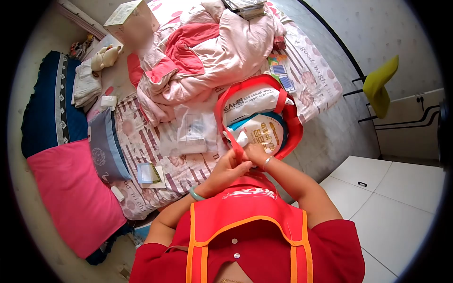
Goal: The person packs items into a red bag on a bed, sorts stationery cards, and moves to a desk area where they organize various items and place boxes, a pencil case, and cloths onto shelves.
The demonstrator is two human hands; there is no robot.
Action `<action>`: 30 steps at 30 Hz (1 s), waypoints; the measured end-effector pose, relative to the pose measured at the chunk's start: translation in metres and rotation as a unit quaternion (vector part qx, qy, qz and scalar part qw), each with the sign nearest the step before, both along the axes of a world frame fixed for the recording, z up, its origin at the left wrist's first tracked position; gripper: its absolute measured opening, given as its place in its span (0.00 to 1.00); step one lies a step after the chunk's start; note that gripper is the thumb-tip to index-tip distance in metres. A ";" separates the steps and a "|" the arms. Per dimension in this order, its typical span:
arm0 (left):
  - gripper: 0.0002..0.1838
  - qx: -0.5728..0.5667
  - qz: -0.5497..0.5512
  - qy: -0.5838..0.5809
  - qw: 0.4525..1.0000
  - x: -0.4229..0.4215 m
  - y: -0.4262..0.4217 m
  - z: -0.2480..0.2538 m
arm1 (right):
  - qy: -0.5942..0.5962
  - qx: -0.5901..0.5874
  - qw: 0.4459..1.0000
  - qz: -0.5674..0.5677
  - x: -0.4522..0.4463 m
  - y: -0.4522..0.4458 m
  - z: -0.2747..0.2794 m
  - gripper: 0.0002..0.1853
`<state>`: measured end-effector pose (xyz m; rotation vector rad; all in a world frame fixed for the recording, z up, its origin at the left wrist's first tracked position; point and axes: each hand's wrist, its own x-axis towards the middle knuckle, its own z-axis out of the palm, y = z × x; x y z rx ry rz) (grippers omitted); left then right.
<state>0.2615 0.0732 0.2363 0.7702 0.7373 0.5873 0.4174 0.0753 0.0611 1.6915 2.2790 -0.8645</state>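
Note:
A red tote bag (296, 127) stands open at the bed's edge, in front of my body. Inside it are a white plastic bag (252, 103) with printed lettering and a white and blue package (266, 133) with gold characters. My left hand (230, 172), with a green bangle on its wrist, is closed around the bag's red strap (233, 141). Right beside it, my right hand (256, 154) is curled at the bag's near side. Its fingertips are partly hidden, so what they hold is unclear. A small white object (242, 139) shows just above my hands.
A pink quilt (222, 52) lies heaped on the bed, near a clear plastic packet (191, 129). Pillows (106, 146) and a pink cloth (71, 193) are on the left. A cardboard box (132, 23) stands behind; a white cabinet (391, 203) and yellow-green chair (380, 87) are right.

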 end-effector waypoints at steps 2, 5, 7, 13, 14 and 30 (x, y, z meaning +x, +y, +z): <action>0.10 0.017 -0.027 -0.042 0.999 0.003 0.000 -0.007 | -0.017 -0.033 0.999 0.017 -0.004 0.010 -0.003 0.11; 0.12 0.011 -0.023 -0.056 0.998 0.008 0.003 -0.001 | -0.023 -0.043 0.998 0.037 -0.017 0.015 -0.048 0.13; 0.12 0.023 -0.023 -0.033 0.999 0.012 0.007 -0.004 | 0.014 -0.045 0.998 0.033 -0.029 0.024 -0.046 0.13; 0.11 0.149 -0.015 0.072 0.986 0.021 0.028 -0.014 | 0.263 -0.059 0.963 -0.010 -0.006 0.014 -0.026 0.15; 0.12 0.305 -0.107 0.232 0.917 0.018 0.036 -0.008 | 0.308 -0.067 0.949 -0.013 0.000 0.014 -0.023 0.15; 0.32 0.596 -0.276 0.503 0.562 0.116 0.140 -0.152 | -0.049 0.033 0.991 -0.123 0.073 0.037 -0.008 0.49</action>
